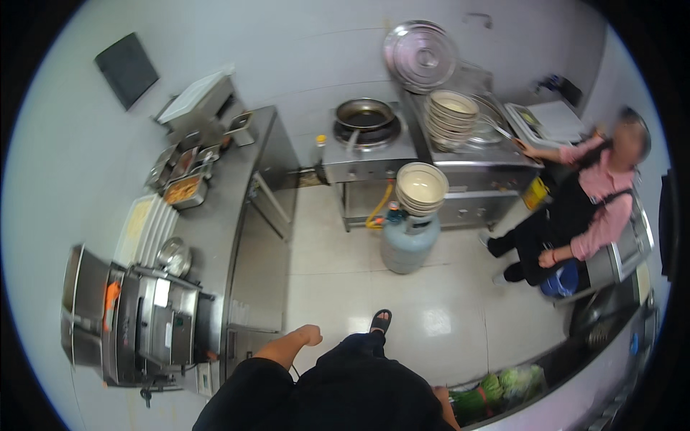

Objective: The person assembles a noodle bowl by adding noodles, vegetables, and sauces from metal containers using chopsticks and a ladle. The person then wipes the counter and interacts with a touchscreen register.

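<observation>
My left hand [310,334] hangs in the air in front of the steel counter [248,194], its fingers curled in a loose fist with nothing showing in them. Only a small part of my right hand [441,395] shows at my side, next to green vegetables [489,396] in a low steel trough; its fingers are hidden. In front of me, a grey-blue gas cylinder [408,248] stands on the floor with a stack of cream bowls [422,187] on top. My sandalled foot [381,322] is on the tiles.
A co-worker [586,208] in a pink shirt and dark apron stands at the right, holding a utensil over the steel range [474,159]. More bowls [451,118] stand there. A wok [365,115] sits on the back burner. Food containers [185,191] and a steel machine [136,323] occupy the left counter.
</observation>
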Motion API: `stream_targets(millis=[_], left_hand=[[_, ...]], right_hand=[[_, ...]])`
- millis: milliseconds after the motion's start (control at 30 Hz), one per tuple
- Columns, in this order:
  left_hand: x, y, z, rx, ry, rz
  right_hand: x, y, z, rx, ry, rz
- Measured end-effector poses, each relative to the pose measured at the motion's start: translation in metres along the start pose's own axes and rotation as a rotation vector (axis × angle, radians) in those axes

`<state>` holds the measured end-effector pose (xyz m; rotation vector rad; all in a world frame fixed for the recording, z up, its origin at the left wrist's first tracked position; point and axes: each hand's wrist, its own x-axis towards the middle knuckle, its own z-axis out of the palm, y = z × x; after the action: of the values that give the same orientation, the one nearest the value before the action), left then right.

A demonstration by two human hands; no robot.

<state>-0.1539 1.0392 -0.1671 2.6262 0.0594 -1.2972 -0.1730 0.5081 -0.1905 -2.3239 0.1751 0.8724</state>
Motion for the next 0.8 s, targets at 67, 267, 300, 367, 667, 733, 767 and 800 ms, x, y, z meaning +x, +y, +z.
stream_targets(millis=[67,267,300,367,667,733,767,800], left_hand=[[-0.019,-0.042,0.040,-0.024,0.009,-0.042],[-0.036,-0.081,0.083,0.160,-0.226,0.150],[-0.021,-0.067,0.063,0.029,-0.118,0.121],[-0.023,-0.028,0.018,-0.237,0.069,0.076],[0.051,-0.002,-0.031,-0.469,-0.084,0.372],[0.052,0.011,-0.031,-0.197,-0.134,0.379],[0.058,0.016,-0.033,-0.196,-0.122,0.366],[0.063,0.017,-0.033,-0.199,-0.106,0.351]], right_hand=[[0.001,-0.018,0.001,0.041,-0.036,0.004],[0.026,-0.013,0.004,0.496,0.015,0.198],[0.028,-0.015,-0.004,0.520,0.095,0.221],[0.034,-0.016,-0.015,0.525,0.208,0.241],[0.021,-0.056,0.067,0.225,0.107,0.188],[-0.014,-0.079,0.081,0.252,-0.040,0.225],[-0.029,-0.079,0.097,0.293,-0.058,0.227],[-0.038,-0.079,0.109,0.330,-0.078,0.223]])
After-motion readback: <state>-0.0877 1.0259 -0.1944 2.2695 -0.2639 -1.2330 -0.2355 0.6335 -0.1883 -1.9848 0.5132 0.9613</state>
